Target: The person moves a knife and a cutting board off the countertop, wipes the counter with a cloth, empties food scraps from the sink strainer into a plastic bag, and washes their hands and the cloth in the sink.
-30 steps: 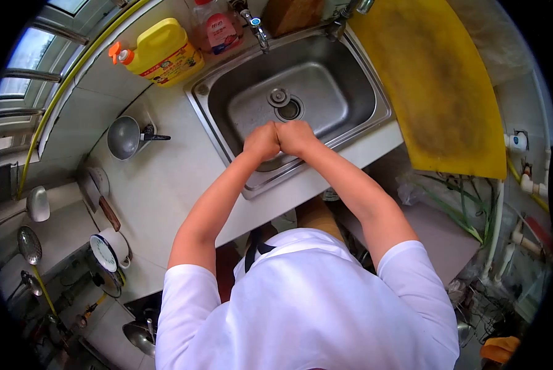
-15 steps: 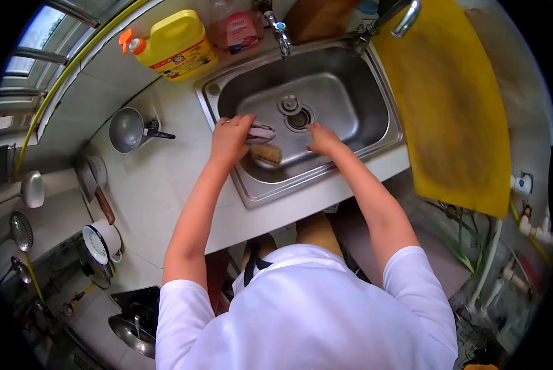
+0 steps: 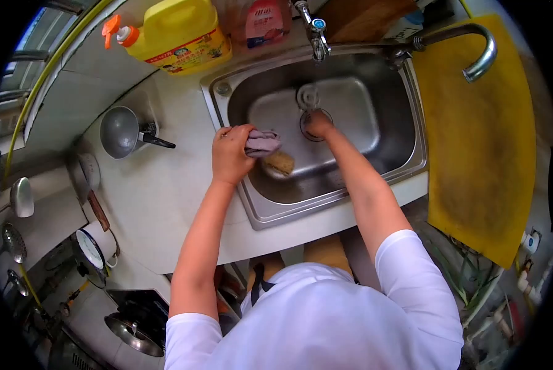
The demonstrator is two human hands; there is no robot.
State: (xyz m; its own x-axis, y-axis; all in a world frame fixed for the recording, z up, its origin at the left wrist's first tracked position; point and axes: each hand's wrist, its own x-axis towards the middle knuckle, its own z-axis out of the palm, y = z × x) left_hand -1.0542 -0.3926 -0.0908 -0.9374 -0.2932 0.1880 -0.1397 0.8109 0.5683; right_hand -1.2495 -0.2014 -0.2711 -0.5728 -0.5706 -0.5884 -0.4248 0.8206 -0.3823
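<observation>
Since the earlier frame, the right hand (image 3: 317, 124) has moved from beside the drain (image 3: 305, 130) onto its opening; fingertips hidden, I cannot tell their state. I observe the left hand (image 3: 233, 151) gripping a folded cloth (image 3: 263, 143) at the sink's (image 3: 356, 105) left side, near a sponge (image 3: 279, 163) lying inside.

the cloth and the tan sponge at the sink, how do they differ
Colour: the cloth is greyish purple, while the sponge is tan. Shape: the cloth is bunched in folds; the sponge is blocky. Hold: the left hand grips the cloth, but no hand visibly grips the sponge. Both show toward the left side of the sink.
</observation>
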